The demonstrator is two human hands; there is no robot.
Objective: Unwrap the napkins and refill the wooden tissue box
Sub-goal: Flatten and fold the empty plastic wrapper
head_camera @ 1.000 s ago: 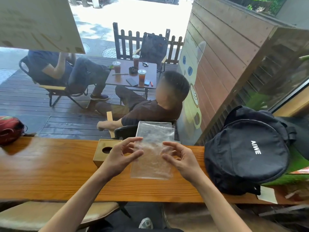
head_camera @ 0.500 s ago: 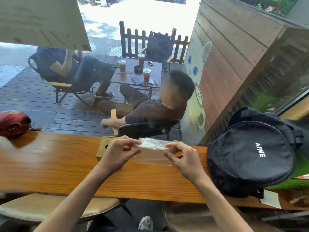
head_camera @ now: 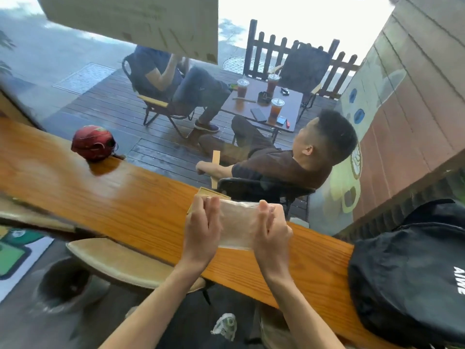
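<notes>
A clear plastic wrapper (head_camera: 237, 222) is stretched flat between my two hands above the wooden counter (head_camera: 120, 205). My left hand (head_camera: 202, 229) grips its left edge and my right hand (head_camera: 270, 229) grips its right edge, palms facing each other. The wooden tissue box (head_camera: 210, 193) stands on the counter just behind my left hand; only its top far corner shows. No napkins are visible.
A black backpack (head_camera: 412, 275) lies on the counter at the right. A red helmet (head_camera: 93, 142) rests at the counter's far left by the window glass. A stool seat (head_camera: 120, 263) stands under the counter; a small bin (head_camera: 63, 282) and crumpled wrapper (head_camera: 225, 326) are on the floor.
The view has swung left and tilted. The wrapper, held upright and then folded down, is now pulled flat between both hands, closer over the tissue box.
</notes>
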